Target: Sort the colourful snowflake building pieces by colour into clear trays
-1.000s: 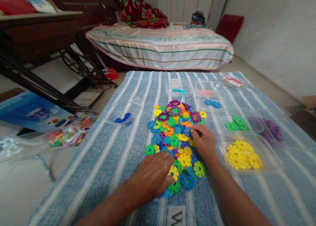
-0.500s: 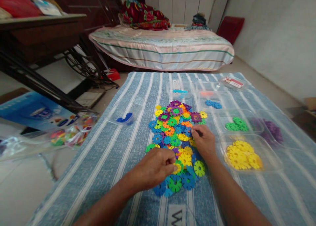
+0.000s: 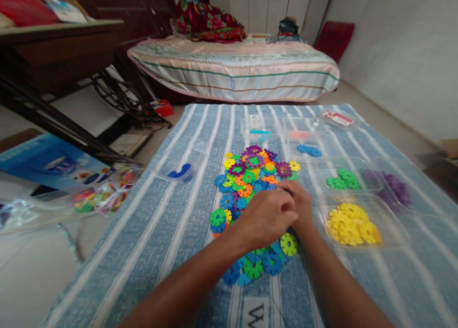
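A mixed pile of notched plastic discs (image 3: 245,190) in several colours lies on the striped cloth. Over its right half reaches my left hand (image 3: 270,216), fingers curled and thumb drawn in; whatever it grips is hidden. Just behind it, at the pile's right edge, is my right hand (image 3: 301,201), closed, its fingertips partly covered by the left. I cannot make out what it holds. A lime-green disc (image 3: 288,244) lies below both hands. Purple square pieces (image 3: 284,169) sit at the pile's far end.
Clear tubs on the right hold yellow discs (image 3: 352,225), green discs (image 3: 343,180), purple pieces (image 3: 395,189) and blue discs (image 3: 309,150). A left tub has dark blue pieces (image 3: 181,171). Farther back are light blue pieces (image 3: 260,133) and a lidded box (image 3: 338,119). A bed (image 3: 236,75) stands beyond.
My left hand has moved right and slightly up across the pile, up against my right hand. A green disc at the pile's left edge is now uncovered. The right hand has barely moved.
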Available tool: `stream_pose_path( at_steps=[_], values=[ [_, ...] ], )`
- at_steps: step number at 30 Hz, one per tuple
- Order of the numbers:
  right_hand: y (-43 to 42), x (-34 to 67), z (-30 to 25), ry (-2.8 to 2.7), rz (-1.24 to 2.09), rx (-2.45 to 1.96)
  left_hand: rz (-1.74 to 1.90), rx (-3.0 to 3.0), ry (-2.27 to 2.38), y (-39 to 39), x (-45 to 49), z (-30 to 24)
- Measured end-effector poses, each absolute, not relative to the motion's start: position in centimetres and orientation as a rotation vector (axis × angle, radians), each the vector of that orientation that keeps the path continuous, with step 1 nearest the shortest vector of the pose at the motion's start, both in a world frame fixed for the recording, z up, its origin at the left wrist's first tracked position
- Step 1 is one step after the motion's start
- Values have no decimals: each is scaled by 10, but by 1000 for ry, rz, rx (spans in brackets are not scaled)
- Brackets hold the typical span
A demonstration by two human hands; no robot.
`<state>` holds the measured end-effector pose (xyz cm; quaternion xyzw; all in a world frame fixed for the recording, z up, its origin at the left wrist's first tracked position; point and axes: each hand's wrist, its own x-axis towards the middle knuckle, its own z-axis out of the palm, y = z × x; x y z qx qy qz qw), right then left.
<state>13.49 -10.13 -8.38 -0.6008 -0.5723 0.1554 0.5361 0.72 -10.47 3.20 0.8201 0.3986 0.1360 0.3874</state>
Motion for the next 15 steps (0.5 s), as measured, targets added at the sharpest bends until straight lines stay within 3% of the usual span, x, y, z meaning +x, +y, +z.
stream_pose_path(
  at_steps=[7,15],
  values=[
    [-98,132,-78,-1330,376,-1475,-62,2403,1232,-123,-40,5],
    [-99,133,-80,-1337,378,-1472,5,2296,1213,-124,-39,2]
  ],
)
